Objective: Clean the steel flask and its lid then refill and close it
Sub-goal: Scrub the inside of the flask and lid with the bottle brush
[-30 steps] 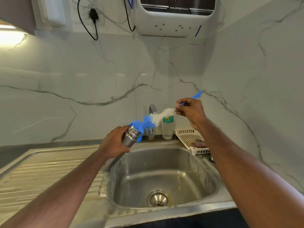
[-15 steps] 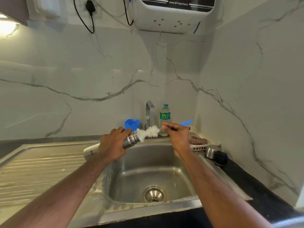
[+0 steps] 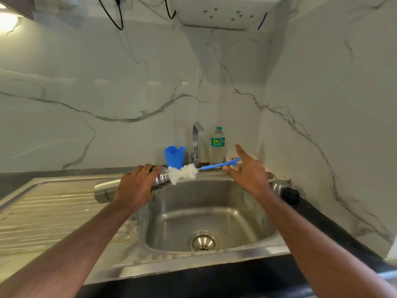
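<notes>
Over the sink (image 3: 214,216), right hand (image 3: 247,173) has released brush (image 3: 219,165).

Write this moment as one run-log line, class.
stage: scrubbing | left hand: grips steel flask sideways over sink | bottle brush: bristles at flask mouth | right hand: fingers straight, handle against palm | lid: on counter

You see silver steel flask (image 3: 103,191) at centre left, dark lettering near its base. Bottle brush (image 3: 184,172) at centre: white fluffy head, bright blue handle. Blue cup (image 3: 174,157) just above it. Clear bottle (image 3: 217,145) right of centre: green cap, green label. Chrome tap (image 3: 196,139) between cup and bottle. Sink (image 3: 214,214) dull silver; ribbed drainboard (image 3: 43,214) at lower left. Wall (image 3: 107,82) white marble, grey veins. Black countertop (image 3: 335,233) at lower right; black-and-silver lid (image 3: 287,193) on it. White perforated tray (image 3: 235,163) at centre right.
</notes>
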The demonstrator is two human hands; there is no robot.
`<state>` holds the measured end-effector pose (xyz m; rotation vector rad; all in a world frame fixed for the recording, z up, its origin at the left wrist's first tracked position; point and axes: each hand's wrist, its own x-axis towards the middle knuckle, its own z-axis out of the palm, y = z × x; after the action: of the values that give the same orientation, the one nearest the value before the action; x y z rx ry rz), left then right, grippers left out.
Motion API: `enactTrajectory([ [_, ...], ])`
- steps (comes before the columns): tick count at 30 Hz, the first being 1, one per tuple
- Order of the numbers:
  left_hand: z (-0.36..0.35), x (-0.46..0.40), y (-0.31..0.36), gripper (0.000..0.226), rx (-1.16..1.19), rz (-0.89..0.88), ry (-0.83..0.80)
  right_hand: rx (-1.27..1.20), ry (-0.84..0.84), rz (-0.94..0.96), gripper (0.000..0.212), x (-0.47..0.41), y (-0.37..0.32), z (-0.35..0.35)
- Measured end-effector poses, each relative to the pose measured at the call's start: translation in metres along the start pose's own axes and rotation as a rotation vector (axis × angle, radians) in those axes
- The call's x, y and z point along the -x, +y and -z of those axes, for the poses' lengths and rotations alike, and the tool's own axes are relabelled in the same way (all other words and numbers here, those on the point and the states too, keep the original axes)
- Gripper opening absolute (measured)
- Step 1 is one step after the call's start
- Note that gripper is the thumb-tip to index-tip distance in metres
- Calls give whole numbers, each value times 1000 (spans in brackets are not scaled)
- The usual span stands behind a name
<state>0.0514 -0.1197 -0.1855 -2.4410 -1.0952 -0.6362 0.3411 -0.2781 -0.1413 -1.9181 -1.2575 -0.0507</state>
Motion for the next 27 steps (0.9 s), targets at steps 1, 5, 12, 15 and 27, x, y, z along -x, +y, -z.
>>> enactTrajectory([
  [1,2,0,-1,82,-6,-5,-10,209,35,37,72,-5,8,5],
  [5,9,-5,2,79,-41,-70,-17,769,51,381,40,-16,15,13],
  [12,17,-13,-1,85,-74,-137,2,621,-385,486,33,-22,24,18],
  [15,17,-15,-4,87,-110,-160,5,600,-332,505,20,-15,27,9],
  [27,17,-11,-8,80,-259,-311,89,-162,-820,33,31,4,26,1],
])
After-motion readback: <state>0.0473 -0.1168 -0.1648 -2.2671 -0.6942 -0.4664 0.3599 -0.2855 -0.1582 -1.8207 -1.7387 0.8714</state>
